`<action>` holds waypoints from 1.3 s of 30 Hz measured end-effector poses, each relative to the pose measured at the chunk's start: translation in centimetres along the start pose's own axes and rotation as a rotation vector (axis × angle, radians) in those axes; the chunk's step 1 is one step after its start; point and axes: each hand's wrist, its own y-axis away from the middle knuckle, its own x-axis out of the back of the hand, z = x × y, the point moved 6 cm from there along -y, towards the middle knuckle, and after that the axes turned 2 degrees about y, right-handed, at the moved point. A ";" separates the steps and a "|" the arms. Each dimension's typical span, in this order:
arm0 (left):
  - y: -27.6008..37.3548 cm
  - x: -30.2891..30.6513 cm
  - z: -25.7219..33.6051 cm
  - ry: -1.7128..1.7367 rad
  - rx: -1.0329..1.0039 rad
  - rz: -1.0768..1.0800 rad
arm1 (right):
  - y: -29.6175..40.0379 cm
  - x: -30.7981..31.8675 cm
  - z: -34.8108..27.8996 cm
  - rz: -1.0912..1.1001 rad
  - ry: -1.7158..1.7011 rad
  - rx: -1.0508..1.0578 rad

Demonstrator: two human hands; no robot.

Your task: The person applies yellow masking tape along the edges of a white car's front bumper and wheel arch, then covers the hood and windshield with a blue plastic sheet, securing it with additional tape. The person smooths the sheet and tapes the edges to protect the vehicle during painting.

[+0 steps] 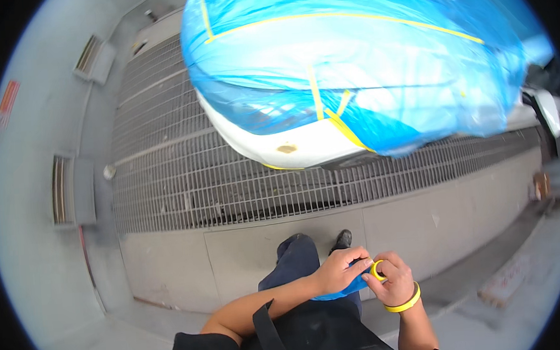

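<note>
My right hand [394,278] grips a small roll of yellow masking tape [376,271] in front of my body. A second yellow ring, apparently another tape roll [404,306], sits around my right wrist. My left hand [343,269] pinches blue plastic film [336,295] close beside the tape; exactly what its fingertips hold is hard to see. Beyond my hands stands a car wrapped in blue translucent masking film [263,55], with yellow tape strips [315,93] on it. A bare white body panel [259,145] at its lower corner carries a tan patch [286,149].
Metal floor grating [165,182] runs under and around the car. I stand on a smooth grey floor strip [284,237]. Box-like wall fixtures [84,192] jut out at left. A brown object [542,185] and a blurred flat package [503,281] lie at right.
</note>
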 end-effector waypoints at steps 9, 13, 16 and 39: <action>-5.4 3.9 -12.8 -0.142 -0.060 0.488 | -9.1 -8.1 14.4 -0.340 -0.158 0.378; -7.3 8.0 -23.5 -0.088 -0.123 0.594 | -12.8 -16.0 21.2 -0.426 -0.138 0.514; -9.2 10.9 -30.6 0.076 -0.225 0.598 | -14.4 -21.3 25.0 -0.481 -0.107 0.676; -12.1 13.1 -43.3 -0.352 -0.325 0.893 | -15.2 -30.6 36.3 -0.813 -0.045 0.681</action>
